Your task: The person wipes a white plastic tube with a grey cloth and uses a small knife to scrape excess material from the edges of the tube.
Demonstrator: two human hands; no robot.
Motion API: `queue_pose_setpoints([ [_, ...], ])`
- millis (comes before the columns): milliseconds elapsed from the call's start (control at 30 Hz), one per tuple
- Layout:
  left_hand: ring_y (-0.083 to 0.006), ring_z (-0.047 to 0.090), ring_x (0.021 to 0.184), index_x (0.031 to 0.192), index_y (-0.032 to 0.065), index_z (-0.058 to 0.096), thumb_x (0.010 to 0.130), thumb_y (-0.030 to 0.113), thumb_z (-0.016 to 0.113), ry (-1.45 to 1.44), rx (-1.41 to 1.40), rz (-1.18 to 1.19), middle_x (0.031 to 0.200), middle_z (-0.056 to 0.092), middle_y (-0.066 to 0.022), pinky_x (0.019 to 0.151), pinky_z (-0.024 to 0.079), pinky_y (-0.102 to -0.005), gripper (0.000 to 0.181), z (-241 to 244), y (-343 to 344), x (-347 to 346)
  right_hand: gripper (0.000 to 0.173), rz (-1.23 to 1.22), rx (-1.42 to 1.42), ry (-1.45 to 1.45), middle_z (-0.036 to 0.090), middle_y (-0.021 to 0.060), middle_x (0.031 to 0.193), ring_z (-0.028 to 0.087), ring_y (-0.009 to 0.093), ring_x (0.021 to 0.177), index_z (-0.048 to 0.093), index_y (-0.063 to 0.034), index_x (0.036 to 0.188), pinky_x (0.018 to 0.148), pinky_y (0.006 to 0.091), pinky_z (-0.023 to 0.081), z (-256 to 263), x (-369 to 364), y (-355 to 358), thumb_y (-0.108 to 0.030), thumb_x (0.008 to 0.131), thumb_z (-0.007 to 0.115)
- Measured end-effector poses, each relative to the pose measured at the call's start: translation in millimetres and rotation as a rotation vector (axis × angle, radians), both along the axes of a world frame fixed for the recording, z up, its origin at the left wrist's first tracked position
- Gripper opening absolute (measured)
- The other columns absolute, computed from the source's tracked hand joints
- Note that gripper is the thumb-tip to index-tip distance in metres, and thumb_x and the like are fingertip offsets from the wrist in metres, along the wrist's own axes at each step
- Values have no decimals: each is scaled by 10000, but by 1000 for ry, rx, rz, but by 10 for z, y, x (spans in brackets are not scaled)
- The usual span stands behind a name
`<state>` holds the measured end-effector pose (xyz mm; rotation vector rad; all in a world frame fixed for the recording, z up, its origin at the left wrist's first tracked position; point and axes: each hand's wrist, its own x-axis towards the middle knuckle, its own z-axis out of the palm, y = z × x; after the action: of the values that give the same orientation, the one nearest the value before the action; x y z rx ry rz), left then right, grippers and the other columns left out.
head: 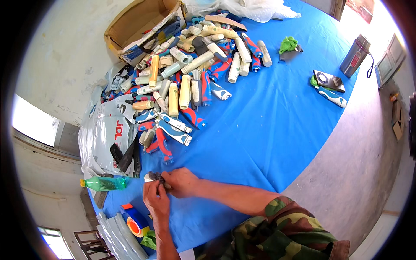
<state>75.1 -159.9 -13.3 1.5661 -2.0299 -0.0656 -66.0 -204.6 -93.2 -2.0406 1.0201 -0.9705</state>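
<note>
Close to the table's near side, my left hand (156, 196) grips a whitish piece (148, 178), probably a toothbrush handle, mostly hidden by my fingers. A dark grey rag (157, 176) is wrapped over it, and my right hand (181, 182) pinches the rag and the piece from the other side. Beyond my hands, a large heap of electric toothbrush handles and casings (195, 61) spreads over the blue tablecloth (253, 130). A red and blue handle (163, 146) and a white and blue handle (175, 132) lie at the heap's near edge.
Left of my hands are a green plastic bottle (105, 183), a blue and orange tape dispenser (134, 221) and a grey plastic mailer (109, 139). An open cardboard box (139, 24) stands behind. Toward the right are a green cloth (288, 44), a digital scale (329, 80) and a thermos (355, 56).
</note>
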Motion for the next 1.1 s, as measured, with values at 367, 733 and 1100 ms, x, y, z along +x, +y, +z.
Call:
queue_pose_setpoints([
  [367, -422, 677, 929, 1048, -47, 705, 954, -34, 670, 7, -42, 20, 1018, 690, -201, 821, 552, -483, 101, -97, -142, 239, 399, 22, -10, 21, 719, 187, 902, 726, 419, 863, 570, 2, 1124, 762, 536, 560, 99, -78, 15, -206, 854, 778],
  [733, -433, 652, 917, 1027, -58, 696, 939, -34, 671, -104, -89, 61, 980, 670, -207, 817, 533, -499, 95, -140, -430, 571, 396, 14, 23, 58, 726, 203, 932, 737, 418, 877, 576, 0, 1119, 769, 537, 570, 156, -88, 15, -225, 869, 786],
  [1100, -416, 683, 942, 1027, -39, 721, 904, -58, 675, -16, -34, -14, 1011, 698, -193, 838, 552, -479, 133, 0, 22, -19, 392, 0, -82, -30, 704, 200, 893, 719, 428, 829, 545, 12, 1092, 721, 552, 555, 13, -40, 14, -157, 818, 769],
])
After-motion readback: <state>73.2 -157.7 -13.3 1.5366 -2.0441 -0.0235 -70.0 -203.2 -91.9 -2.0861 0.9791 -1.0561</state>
